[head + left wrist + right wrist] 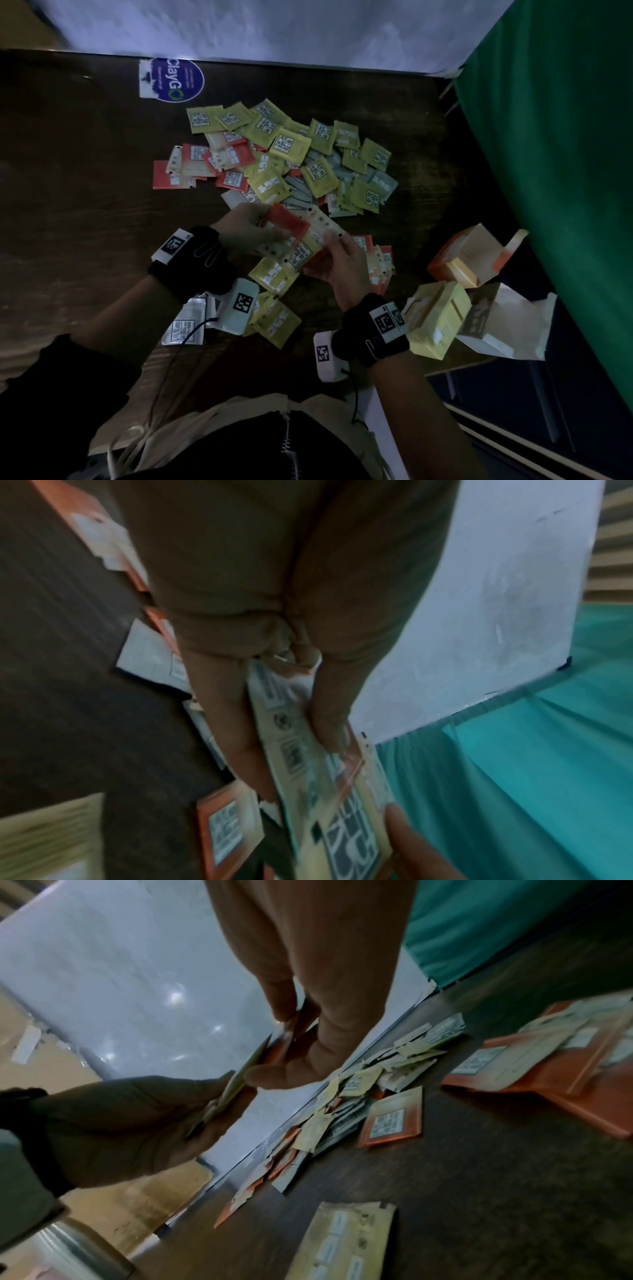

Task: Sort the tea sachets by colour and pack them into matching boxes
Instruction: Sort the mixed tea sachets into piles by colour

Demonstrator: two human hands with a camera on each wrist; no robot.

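Observation:
A loose pile of yellow, orange and grey tea sachets (284, 161) covers the middle of the dark wooden table (75, 192). Just in front of it both hands hold one mixed bundle of sachets (291, 226), orange on top with yellow and pale ones under it. My left hand (270, 233) grips the bundle's left side, thumb over it in the left wrist view (298, 764). My right hand (325, 250) pinches its right end (274, 1047). An open orange box (472, 260), a yellow box (438, 318) and a white-brown box (503, 322) stand at the right.
A small stack of orange sachets (376, 263) lies right of my hands; yellow sachets (274, 277) and a grey one (185, 322) lie near my wrists. A green curtain (555, 154) hangs along the table's right edge, and a sticker (171, 80) sits at the back.

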